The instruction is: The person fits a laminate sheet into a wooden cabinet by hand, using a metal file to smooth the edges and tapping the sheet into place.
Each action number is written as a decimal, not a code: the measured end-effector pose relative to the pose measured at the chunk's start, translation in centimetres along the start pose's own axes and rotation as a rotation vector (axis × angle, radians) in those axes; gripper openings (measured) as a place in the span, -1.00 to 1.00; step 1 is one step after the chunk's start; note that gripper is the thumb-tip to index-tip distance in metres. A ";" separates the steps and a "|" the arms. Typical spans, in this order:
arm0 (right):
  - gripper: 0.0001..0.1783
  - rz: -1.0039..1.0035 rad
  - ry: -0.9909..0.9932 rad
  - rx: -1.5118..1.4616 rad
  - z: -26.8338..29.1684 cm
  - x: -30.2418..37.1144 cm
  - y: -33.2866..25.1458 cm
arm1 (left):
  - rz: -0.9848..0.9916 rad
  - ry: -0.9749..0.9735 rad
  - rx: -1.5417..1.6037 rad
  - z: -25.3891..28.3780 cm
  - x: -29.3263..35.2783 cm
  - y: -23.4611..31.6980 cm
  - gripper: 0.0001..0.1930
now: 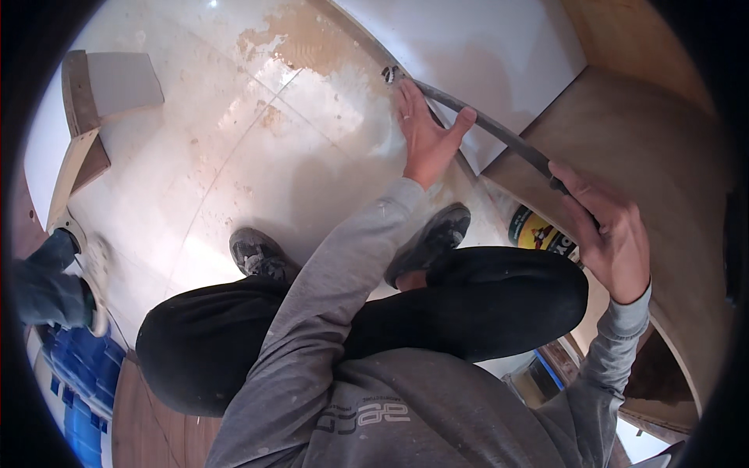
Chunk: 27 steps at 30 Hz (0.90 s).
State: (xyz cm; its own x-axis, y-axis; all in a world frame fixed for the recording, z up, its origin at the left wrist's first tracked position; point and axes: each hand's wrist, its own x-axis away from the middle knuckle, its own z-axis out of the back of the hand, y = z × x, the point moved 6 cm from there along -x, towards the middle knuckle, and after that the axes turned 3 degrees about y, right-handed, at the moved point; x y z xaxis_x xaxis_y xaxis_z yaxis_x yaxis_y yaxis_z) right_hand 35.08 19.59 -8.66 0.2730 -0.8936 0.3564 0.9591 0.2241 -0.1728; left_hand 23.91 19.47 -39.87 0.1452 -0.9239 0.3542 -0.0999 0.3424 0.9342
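A long, thin dark grey bar (507, 139) runs slantwise in front of me, across the edge of a white panel (484, 54). My right hand (608, 226) is closed around its near right end, with thumb and fingers on either side. My left hand (431, 136) is by its far left end, fingers stretched out against it and thumb spread apart, near the bar. Just beyond those fingertips is a small ringed piece (391, 75), too small to make out. The exact kind of the bar cannot be told.
A brown curved panel (624, 132) stands at the right, with a black-and-yellow can (538, 232) beside my knee. Board pieces (125, 82) lie at the far left. Another person's leg (51, 285) and blue-wrapped packs (82, 370) are at the left. The tiled floor (211, 148) has brown dust patches.
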 end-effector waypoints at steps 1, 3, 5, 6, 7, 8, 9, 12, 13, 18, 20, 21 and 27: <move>-0.53 0.004 0.018 0.029 0.1 0.0 0.1 | -0.019 -0.007 0.025 -0.2 -0.1 -0.1 0.49; -0.51 0.082 0.068 0.131 -1.0 -0.4 -0.4 | 0.012 -0.035 0.014 0.2 -1.5 -1.3 0.50; -0.49 0.156 0.137 0.239 -1.9 -0.5 -1.2 | 0.023 -0.067 0.005 1.3 -2.1 -2.9 0.51; -0.48 0.116 0.108 0.222 -2.2 -0.7 -1.0 | 0.035 -0.143 -0.033 1.6 -2.6 -3.5 0.50; -0.47 0.074 0.066 0.198 -2.9 -0.8 -0.5 | 0.046 -0.187 -0.072 1.6 -2.0 -3.4 0.49; -0.48 0.072 0.086 0.164 -2.9 -0.7 0.0 | 0.028 -0.222 -0.107 1.4 -2.8 -3.0 0.47; -0.48 0.070 0.094 0.170 -2.6 -0.9 0.2 | 0.018 -0.224 -0.104 1.0 -2.8 -2.6 0.47; -0.49 0.025 0.047 0.081 -2.3 -1.1 0.5 | 0.085 -0.118 -0.021 1.2 -1.1 -2.6 0.46; -0.49 0.004 0.003 0.039 -2.1 -1.2 0.6 | 0.081 -0.091 -0.007 1.5 -0.8 -2.2 0.46; -0.53 -0.001 0.005 -0.017 -0.5 0.0 -0.4 | 0.068 -0.047 0.034 1.0 0.4 -0.4 0.48; -0.54 0.056 0.052 0.010 0.0 0.4 -0.4 | 0.053 -0.064 0.046 0.4 0.7 0.1 0.50; -0.54 0.057 0.050 0.008 0.2 0.5 -0.6 | 0.055 -0.062 0.045 0.3 0.8 0.1 0.50; -0.50 -0.074 -0.055 0.047 -0.8 0.7 1.0 | 0.047 -0.061 0.047 -0.5 0.8 -0.8 0.50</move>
State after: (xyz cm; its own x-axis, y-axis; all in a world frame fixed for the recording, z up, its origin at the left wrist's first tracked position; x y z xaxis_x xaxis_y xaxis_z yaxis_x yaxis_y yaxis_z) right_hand 36.16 18.87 -9.26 0.2036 -0.8858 0.4170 0.9789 0.1773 -0.1013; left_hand 24.64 18.58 -40.33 0.0794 -0.9159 0.3934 -0.1514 0.3790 0.9129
